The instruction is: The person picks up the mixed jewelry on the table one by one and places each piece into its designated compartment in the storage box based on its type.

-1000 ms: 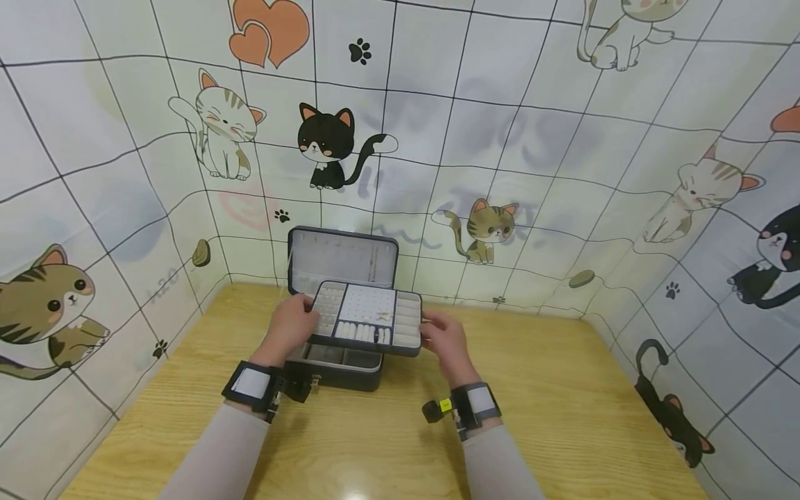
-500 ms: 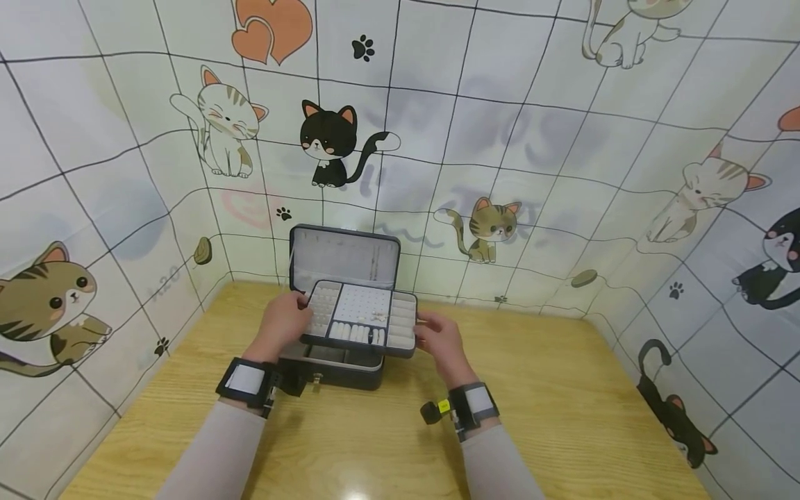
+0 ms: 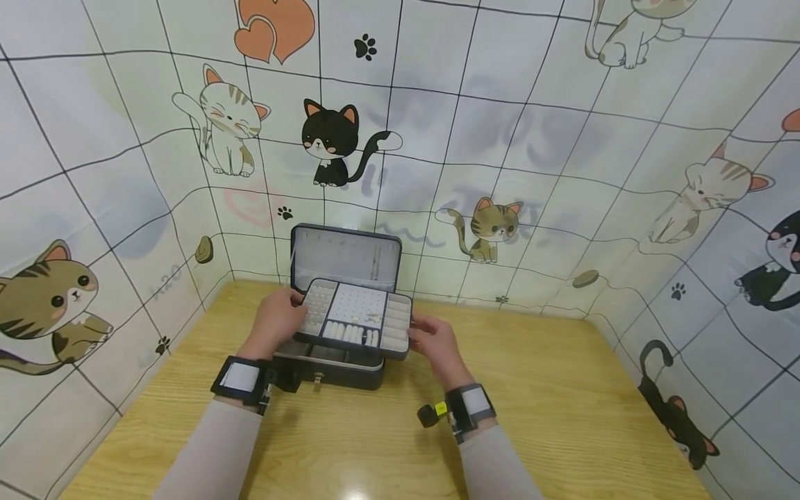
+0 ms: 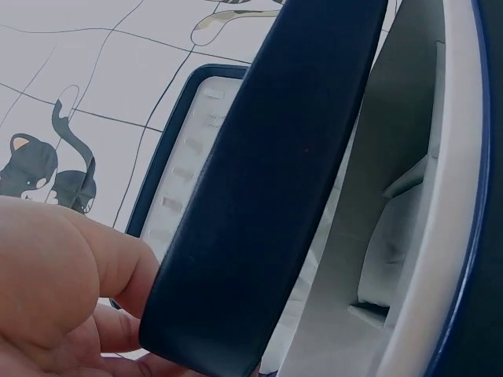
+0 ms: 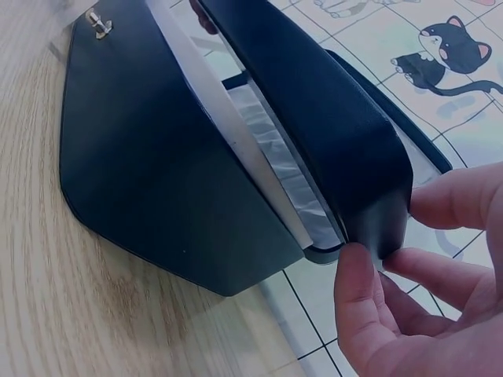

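Note:
A dark navy jewellery tray with white compartments, a dotted panel and ring rolls is held over an open jewellery box. At its left end, my left hand grips the side, fingers under the corner in the left wrist view. My right hand pinches the opposite end, thumb and fingers at the corner in the right wrist view. Small earrings sit on the dotted panel, and one dark ring stands among the rolls. Between tray and box a gap shows, with light-lined compartments below. Part of the box interior is hidden by the tray.
The raised lid, lined in pale fabric with thin chains hanging inside, stands behind the tray. A metal clasp is on the box front. The wooden table meets a cat-print cloth wall at the back and sides.
Both hands have carried the tray a little to the left over the box. The box itself has stayed in place.

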`<state>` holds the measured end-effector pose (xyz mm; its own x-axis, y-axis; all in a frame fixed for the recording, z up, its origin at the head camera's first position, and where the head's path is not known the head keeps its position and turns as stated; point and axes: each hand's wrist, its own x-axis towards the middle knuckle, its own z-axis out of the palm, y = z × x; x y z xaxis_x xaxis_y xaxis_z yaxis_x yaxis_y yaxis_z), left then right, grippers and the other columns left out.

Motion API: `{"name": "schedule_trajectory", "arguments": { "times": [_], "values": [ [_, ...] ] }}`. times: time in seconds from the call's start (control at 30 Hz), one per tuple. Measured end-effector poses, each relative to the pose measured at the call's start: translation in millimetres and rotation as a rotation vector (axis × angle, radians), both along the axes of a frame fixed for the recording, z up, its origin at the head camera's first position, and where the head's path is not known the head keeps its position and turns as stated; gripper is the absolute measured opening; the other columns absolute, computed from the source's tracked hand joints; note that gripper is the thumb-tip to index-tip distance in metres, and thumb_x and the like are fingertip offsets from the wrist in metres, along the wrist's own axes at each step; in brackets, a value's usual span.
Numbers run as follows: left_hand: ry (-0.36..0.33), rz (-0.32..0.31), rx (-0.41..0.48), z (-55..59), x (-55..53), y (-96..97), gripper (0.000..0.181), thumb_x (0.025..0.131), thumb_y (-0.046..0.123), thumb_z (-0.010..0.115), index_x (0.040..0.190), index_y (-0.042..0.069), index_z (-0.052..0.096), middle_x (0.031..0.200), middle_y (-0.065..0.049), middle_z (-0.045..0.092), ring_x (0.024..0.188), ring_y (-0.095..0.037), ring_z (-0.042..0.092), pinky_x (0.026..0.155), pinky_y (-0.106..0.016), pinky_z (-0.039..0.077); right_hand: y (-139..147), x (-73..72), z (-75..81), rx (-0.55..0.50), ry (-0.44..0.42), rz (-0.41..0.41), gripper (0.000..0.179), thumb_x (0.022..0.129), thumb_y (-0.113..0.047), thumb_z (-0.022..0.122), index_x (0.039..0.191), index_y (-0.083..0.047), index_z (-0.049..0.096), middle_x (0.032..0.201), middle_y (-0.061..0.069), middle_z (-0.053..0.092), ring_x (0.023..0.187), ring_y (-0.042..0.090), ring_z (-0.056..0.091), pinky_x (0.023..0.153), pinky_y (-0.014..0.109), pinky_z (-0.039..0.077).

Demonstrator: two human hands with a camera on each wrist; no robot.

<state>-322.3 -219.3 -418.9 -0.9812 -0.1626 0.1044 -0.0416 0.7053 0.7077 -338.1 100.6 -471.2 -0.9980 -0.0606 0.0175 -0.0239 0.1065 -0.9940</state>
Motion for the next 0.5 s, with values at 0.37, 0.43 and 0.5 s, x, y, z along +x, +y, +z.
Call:
{"name": "schedule_trajectory", "arguments": {
  "times": [0.37, 0.43, 0.5],
  "values": [
    [0.0, 0.018, -0.016, 1.8, 0.3, -5.7, 0.036, 0.099, 0.015, 0.056, 0.125, -0.007, 0.067, 0.122, -0.027, 0.069, 0.099, -0.037, 0.062, 0.078, -0.043, 0.052, -5.9, 1.0, -4.7, -0.013, 0.028, 0.036, 0.039, 0.099, -0.003, 0.067, 0.137, 0.007, 0.066, 0.13, 0.026, 0.065, 0.098, 0.018, 0.071, 0.086, 0.033, 0.063],
    [0.006, 0.021, -0.019, 2.5, 1.1, -7.2, 0.034, 0.099, 0.015, 0.056, 0.123, -0.006, 0.067, 0.119, -0.026, 0.07, 0.098, -0.036, 0.062, 0.078, -0.043, 0.052, -7.2, 1.7, -5.8, -0.018, 0.035, 0.046, 0.039, 0.099, -0.002, 0.067, 0.136, 0.007, 0.066, 0.129, 0.026, 0.065, 0.097, 0.017, 0.071, 0.086, 0.033, 0.064],
    [0.005, 0.021, -0.018, 3.1, 1.9, -8.4, 0.033, 0.099, 0.015, 0.056, 0.122, -0.005, 0.068, 0.118, -0.025, 0.07, 0.097, -0.035, 0.062, 0.077, -0.042, 0.052, -8.3, 2.4, -6.3, -0.02, 0.034, 0.05, 0.038, 0.098, -0.001, 0.067, 0.136, 0.007, 0.066, 0.128, 0.025, 0.065, 0.097, 0.017, 0.071, 0.086, 0.033, 0.064]
  ]
}}
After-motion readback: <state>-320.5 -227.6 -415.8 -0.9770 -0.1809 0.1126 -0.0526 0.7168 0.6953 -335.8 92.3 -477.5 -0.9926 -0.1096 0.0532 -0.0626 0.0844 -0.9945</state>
